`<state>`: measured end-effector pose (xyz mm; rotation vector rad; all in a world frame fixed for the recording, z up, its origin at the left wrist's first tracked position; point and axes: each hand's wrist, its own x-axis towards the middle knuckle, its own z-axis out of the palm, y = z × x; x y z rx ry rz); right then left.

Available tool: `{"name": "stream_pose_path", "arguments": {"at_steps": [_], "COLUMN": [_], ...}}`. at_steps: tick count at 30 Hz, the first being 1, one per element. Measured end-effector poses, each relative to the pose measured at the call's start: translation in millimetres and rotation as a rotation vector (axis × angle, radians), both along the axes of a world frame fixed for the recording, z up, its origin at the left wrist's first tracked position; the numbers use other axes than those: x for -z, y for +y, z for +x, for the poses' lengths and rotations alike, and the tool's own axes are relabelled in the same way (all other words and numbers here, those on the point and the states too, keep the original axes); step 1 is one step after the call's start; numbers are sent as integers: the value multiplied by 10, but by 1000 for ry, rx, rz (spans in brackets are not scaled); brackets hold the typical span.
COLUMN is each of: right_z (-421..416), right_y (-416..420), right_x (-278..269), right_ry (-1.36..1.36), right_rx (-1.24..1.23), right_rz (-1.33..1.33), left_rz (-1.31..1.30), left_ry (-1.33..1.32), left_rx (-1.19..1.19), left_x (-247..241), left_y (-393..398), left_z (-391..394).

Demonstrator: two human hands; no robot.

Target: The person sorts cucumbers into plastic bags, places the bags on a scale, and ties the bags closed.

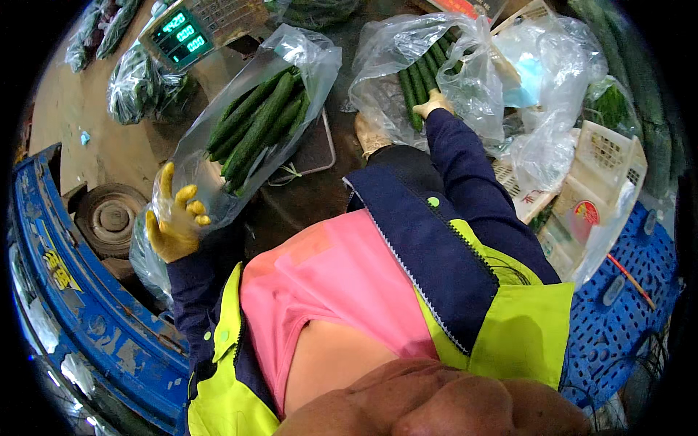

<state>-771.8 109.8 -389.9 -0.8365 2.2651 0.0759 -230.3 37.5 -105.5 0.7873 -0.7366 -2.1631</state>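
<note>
My left hand point(177, 220), in a yellow glove, has its fingers apart beside the mouth of a clear plastic bag point(311, 52). Thin film drapes against its fingers. Several dark green cucumbers point(259, 122) lie inside this bag, which overlaps a metal-rimmed scale platform point(322, 147). My right hand point(434, 102), also gloved, is closed around the near ends of cucumbers point(420, 76) in a second clear bag point(376, 60). Its fingertips are partly hidden.
A lit scale display point(182, 41) stands at the upper left. White plastic crates point(611, 147) and loose clear bags point(567, 49) crowd the right, above a blue perforated plastic surface point(616, 316). A worn blue metal edge point(98, 327) and a wheel point(113, 219) are at left.
</note>
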Motion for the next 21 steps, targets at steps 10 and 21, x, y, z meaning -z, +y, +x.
{"name": "stream_pose_path", "arguments": {"at_steps": [10,21], "right_z": [-100,-151], "right_y": [-527,-334], "right_x": [634,312], "right_ry": [190,124], "right_rx": [-132,3], "right_rz": [-206,18], "left_rz": [124,124], "left_ry": [-202,151], "left_rx": [-60,-80], "left_x": [-151,-67], "left_y": [-105,-91], "left_z": [-247,-48]}}
